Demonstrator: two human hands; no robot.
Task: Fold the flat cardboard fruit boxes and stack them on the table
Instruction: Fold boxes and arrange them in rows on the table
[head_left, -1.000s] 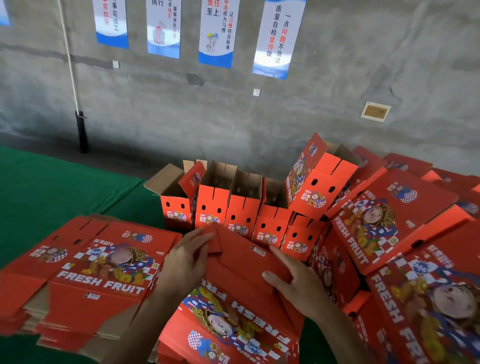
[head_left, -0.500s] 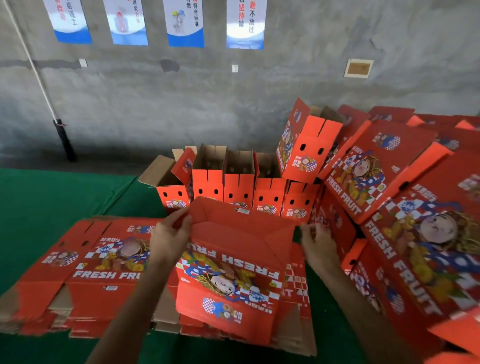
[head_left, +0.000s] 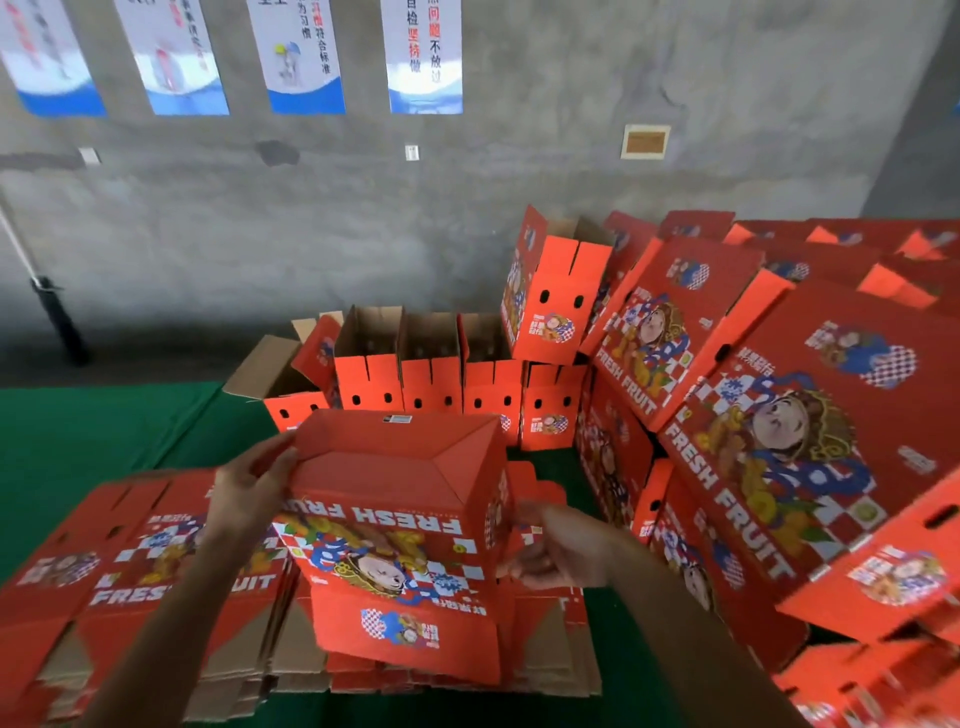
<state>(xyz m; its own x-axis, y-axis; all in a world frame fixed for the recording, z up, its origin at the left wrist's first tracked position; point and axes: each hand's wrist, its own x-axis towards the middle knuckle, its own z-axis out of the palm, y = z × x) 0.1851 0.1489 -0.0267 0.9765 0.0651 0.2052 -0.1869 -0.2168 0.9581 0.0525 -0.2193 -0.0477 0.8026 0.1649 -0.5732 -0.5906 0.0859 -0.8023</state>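
1. Gripping the left edge of a half-opened red fruit box (head_left: 400, 525) at frame centre, the left hand (head_left: 249, 493) curls round its upper corner.
2. At lower right of centre, the right hand (head_left: 561, 545) pinches the box's right side flap.
3. Flat boxes (head_left: 130, 561) lie beneath on the green table (head_left: 78, 441).
4. Folded boxes (head_left: 431, 374) stand behind.

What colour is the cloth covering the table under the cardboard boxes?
Green table cloth, seen best in the head view.
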